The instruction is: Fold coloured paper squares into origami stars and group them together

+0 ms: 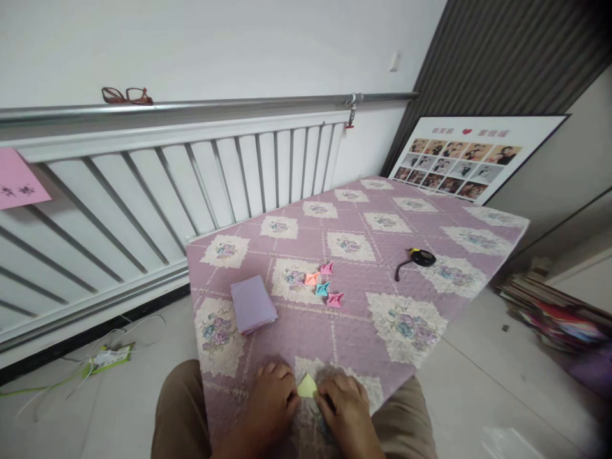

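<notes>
A small piece of yellow folded paper (pixel 306 386) lies near the front of the table, its top edge coming to a point. My left hand (pixel 276 394) pinches its left side with curled fingers. On the opposite side my right hand (pixel 345 403) grips the right corner between thumb and fingers. Beyond the hands sit several small folded paper pieces: a pink one (pixel 335 299), a blue one (pixel 322 289), an orange one (pixel 312 278) and another pink one (pixel 327 268). To their left lies a stack of purple paper (pixel 253 303).
A black tape measure (pixel 423 257) with a strap rests on the flowered tablecloth (pixel 351 325). A white radiator (pixel 229 172) runs along the left, with glasses (pixel 127 96) on the pipe above. A photo board (pixel 478 159) leans at the far end. A power strip (pixel 111 358) lies on the floor.
</notes>
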`<state>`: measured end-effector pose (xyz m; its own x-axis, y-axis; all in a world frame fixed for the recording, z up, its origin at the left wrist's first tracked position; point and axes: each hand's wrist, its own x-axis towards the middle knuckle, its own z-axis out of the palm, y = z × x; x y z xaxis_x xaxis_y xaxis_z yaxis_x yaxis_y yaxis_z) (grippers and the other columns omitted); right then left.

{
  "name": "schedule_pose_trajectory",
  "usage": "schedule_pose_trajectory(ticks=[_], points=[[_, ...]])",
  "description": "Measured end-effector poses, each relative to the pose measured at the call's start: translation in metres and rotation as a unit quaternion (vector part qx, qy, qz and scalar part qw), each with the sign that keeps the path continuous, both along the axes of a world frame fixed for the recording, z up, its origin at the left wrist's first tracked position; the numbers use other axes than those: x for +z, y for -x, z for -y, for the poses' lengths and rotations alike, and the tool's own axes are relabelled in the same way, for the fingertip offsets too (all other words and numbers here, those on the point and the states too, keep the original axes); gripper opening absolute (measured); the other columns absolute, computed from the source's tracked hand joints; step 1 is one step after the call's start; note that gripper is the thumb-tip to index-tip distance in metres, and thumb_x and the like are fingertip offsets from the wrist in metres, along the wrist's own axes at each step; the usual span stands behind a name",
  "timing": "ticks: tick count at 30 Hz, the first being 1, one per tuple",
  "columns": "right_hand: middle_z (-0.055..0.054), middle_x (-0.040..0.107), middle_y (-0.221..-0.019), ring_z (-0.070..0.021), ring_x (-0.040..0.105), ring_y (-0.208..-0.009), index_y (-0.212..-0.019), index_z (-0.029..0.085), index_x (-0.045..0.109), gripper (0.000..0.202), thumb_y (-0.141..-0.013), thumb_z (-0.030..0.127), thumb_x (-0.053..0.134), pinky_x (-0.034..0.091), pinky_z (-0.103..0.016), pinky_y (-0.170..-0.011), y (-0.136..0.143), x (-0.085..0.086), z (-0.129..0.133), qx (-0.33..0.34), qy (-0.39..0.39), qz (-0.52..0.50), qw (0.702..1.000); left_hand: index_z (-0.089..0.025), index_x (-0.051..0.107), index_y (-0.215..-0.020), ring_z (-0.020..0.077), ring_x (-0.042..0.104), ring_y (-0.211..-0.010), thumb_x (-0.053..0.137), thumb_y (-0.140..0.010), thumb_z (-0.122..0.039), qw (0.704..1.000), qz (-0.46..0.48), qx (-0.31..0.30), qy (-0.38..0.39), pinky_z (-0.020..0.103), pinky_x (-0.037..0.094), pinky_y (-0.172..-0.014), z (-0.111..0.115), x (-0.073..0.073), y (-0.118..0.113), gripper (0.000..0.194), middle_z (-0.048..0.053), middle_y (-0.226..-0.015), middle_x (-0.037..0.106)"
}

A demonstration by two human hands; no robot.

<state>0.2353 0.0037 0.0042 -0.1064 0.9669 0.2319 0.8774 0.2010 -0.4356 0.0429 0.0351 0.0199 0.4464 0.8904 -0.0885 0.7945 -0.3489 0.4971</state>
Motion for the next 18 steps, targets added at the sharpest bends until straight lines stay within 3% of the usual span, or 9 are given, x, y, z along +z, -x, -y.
schedule_pose_trajectory(ticks=[5,10,18], points=[[-0.001,0.070,-0.096,-0.0218,0.063,-0.092,-0.093,0.027,0.070,0.029,-0.071,0.008,0.069,0.045,-0.033,-0.084,0.010,0.007,-0.010,0.049,0.019,-0.033,0.998,-0.022,0.066,-0.085,0.0200,0.053,-0.098,0.060,-0.087,-0.020,1.000,0.000,0.001,-0.008,0.035,0.034,-0.085,-0.002,-0.005,0.000,0.007,0.000,-0.099,0.065],[-0.001,0.070,-0.091,-0.0219,0.064,-0.090,-0.089,0.027,0.070,0.026,-0.072,0.007,0.067,0.045,-0.032,-0.081,0.008,0.012,-0.019,0.085,0.053,0.006,0.995,-0.022,0.066,-0.084,0.0189,0.053,-0.096,0.060,-0.087,-0.019,1.000,0.020,0.007,-0.020,0.034,0.034,-0.085,0.000,-0.007,0.001,0.007,-0.001,-0.097,0.065],[0.001,0.068,-0.085,-0.0194,0.063,-0.084,-0.084,0.025,0.068,0.019,-0.075,0.009,0.068,0.042,-0.030,-0.078,0.004,0.016,-0.025,0.124,0.017,0.052,0.991,-0.021,0.065,-0.081,0.0197,0.054,-0.092,0.058,-0.085,-0.017,0.997,0.066,0.032,-0.029,0.035,0.036,-0.084,0.001,-0.007,0.001,0.008,0.001,-0.092,0.065]])
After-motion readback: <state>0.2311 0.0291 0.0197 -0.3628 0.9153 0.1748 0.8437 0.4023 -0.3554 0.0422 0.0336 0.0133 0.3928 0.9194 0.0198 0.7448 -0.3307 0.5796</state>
